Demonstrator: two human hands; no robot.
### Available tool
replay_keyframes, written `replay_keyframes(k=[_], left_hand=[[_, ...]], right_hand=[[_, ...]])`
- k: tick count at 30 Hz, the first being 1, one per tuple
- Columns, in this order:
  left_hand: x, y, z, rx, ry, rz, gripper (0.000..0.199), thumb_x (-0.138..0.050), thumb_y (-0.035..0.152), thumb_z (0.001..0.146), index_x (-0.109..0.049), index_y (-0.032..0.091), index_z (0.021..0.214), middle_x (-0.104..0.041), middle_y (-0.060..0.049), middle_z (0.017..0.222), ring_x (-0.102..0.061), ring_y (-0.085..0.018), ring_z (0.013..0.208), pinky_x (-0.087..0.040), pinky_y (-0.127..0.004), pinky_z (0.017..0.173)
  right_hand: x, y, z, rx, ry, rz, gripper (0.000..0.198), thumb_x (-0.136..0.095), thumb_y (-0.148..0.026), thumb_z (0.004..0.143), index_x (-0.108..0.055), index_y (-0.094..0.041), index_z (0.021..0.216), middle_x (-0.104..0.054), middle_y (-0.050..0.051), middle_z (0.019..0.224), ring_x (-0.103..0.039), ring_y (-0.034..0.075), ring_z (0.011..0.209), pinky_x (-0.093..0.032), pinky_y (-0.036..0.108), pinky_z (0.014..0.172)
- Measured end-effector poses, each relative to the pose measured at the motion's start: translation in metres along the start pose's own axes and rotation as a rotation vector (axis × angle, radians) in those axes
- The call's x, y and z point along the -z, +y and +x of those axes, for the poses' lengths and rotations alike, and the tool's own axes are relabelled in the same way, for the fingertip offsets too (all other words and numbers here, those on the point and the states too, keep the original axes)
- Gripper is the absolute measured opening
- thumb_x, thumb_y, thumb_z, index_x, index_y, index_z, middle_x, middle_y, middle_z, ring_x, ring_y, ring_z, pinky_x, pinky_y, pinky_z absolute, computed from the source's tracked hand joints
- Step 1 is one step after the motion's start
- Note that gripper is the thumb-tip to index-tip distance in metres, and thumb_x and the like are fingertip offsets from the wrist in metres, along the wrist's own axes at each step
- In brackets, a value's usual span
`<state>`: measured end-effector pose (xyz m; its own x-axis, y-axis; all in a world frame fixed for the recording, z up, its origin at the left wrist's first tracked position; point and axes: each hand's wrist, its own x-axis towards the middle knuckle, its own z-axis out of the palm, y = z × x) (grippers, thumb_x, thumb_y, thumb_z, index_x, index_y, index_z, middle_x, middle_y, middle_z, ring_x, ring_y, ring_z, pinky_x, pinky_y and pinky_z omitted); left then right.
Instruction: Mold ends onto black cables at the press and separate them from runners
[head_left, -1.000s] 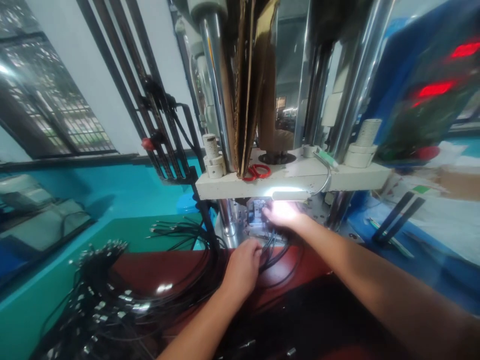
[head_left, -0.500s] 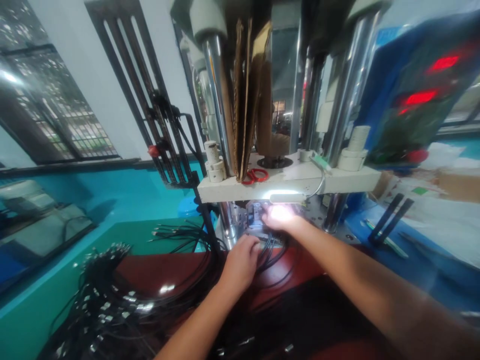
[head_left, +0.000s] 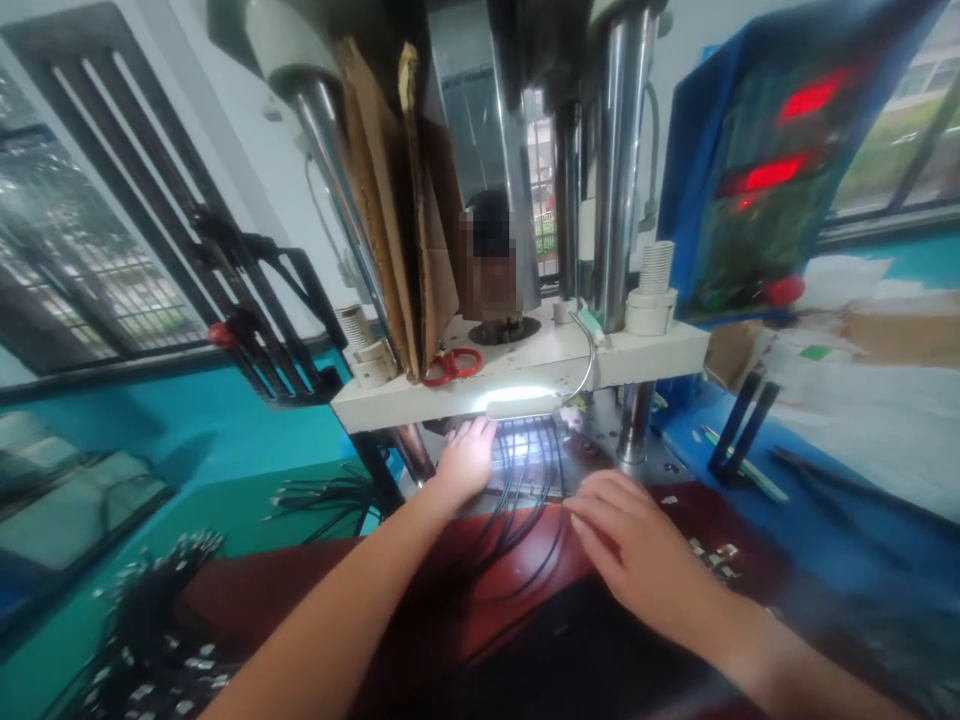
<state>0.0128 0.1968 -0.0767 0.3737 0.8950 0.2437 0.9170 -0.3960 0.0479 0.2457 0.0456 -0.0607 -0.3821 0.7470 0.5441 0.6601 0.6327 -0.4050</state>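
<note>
- On my far left, a bundle of black cables [head_left: 142, 640] is lying over the edge of the red tabletop [head_left: 255, 590], probably to be within easy reach.
- Red-handled scissors [head_left: 452, 367] are resting on the press's white plate [head_left: 630, 358], likely parked there to be handy.
- My left hand [head_left: 466, 460] is sitting beneath that plate, forearm slanting up from lower left, fingers bent at the lit metal block's [head_left: 521, 448] left side; I cannot tell whether they are gripping anything.
- A lamp [head_left: 523, 404] is shining at the plate's front edge, presumably to light the block.
- Several black leads [head_left: 512, 490] are running across the block and curving down toward me, apparently spread for spacing.
- My right hand [head_left: 628, 530] is hovering lower, loosely curled, palm inward, fingertips beside the rightmost lead; I cannot tell whether they are pinching it.
</note>
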Motion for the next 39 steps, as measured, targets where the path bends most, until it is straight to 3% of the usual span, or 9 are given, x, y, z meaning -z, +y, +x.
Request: replay_keyframes(k=[3, 8, 18, 26, 31, 35, 39], left_hand=[[-0.008, 0.006, 0.002, 0.026, 0.003, 0.054, 0.057, -0.037, 0.007, 0.084, -0.042, 0.021, 0.139, -0.048, -0.012, 0.139, -0.046, -0.030, 0.122, -0.034, -0.052, 0.105], [-0.013, 0.012, 0.004, 0.054, -0.002, 0.108, 0.059, -0.039, 0.009, 0.081, -0.040, 0.016, 0.140, -0.043, -0.015, 0.142, -0.042, -0.032, 0.124, -0.032, -0.053, 0.106], [0.001, 0.005, 0.006, 0.006, -0.026, 0.127, 0.063, -0.043, 0.009, 0.079, -0.041, 0.025, 0.140, -0.045, -0.007, 0.143, -0.040, -0.026, 0.128, -0.036, -0.043, 0.105], [-0.007, 0.017, 0.012, 0.010, -0.042, 0.147, 0.052, -0.035, 0.012, 0.089, -0.040, 0.019, 0.141, -0.049, -0.013, 0.138, -0.042, -0.031, 0.125, -0.034, -0.049, 0.104], [0.002, 0.011, 0.014, -0.006, -0.066, 0.147, 0.053, -0.040, 0.009, 0.084, -0.049, 0.022, 0.134, -0.047, -0.011, 0.142, -0.043, -0.029, 0.126, -0.034, -0.049, 0.106], [0.003, 0.009, 0.016, -0.024, -0.081, 0.146, 0.059, -0.041, 0.008, 0.083, -0.045, 0.028, 0.139, -0.049, -0.009, 0.140, -0.043, -0.029, 0.126, -0.033, -0.051, 0.106], [-0.001, 0.016, 0.020, -0.023, -0.104, 0.153, 0.051, -0.037, 0.013, 0.089, -0.046, 0.024, 0.138, -0.054, -0.013, 0.134, -0.043, -0.032, 0.126, -0.034, -0.053, 0.104]], right_hand=[[-0.002, -0.001, 0.000, -0.002, -0.015, 0.025, 0.019, -0.045, -0.017, 0.095, -0.061, -0.021, 0.105, -0.059, 0.006, 0.102, -0.048, 0.022, 0.103, -0.039, 0.042, 0.096], [-0.007, -0.006, -0.002, 0.033, -0.069, 0.081, 0.014, -0.047, -0.012, 0.092, -0.058, -0.020, 0.096, -0.056, 0.005, 0.104, -0.047, 0.021, 0.102, -0.041, 0.040, 0.093], [-0.005, -0.010, -0.004, 0.011, -0.107, 0.080, 0.015, -0.047, -0.009, 0.090, -0.058, -0.019, 0.086, -0.057, 0.006, 0.098, -0.049, 0.021, 0.098, -0.045, 0.040, 0.089], [-0.003, -0.011, -0.004, 0.049, -0.095, 0.062, 0.017, -0.049, -0.009, 0.087, -0.062, -0.019, 0.086, -0.059, 0.008, 0.095, -0.052, 0.022, 0.095, -0.048, 0.040, 0.085], [-0.004, -0.013, -0.004, 0.048, -0.088, 0.061, 0.018, -0.049, -0.007, 0.087, -0.062, -0.019, 0.084, -0.059, 0.007, 0.095, -0.053, 0.021, 0.095, -0.049, 0.039, 0.086], [-0.003, -0.012, -0.004, 0.053, -0.086, 0.052, 0.018, -0.048, -0.008, 0.087, -0.063, -0.019, 0.086, -0.059, 0.007, 0.095, -0.052, 0.021, 0.095, -0.049, 0.039, 0.086], [-0.002, -0.012, -0.005, 0.046, -0.133, 0.043, 0.017, -0.050, -0.007, 0.085, -0.062, -0.018, 0.088, -0.058, 0.007, 0.096, -0.050, 0.022, 0.097, -0.046, 0.041, 0.090]])
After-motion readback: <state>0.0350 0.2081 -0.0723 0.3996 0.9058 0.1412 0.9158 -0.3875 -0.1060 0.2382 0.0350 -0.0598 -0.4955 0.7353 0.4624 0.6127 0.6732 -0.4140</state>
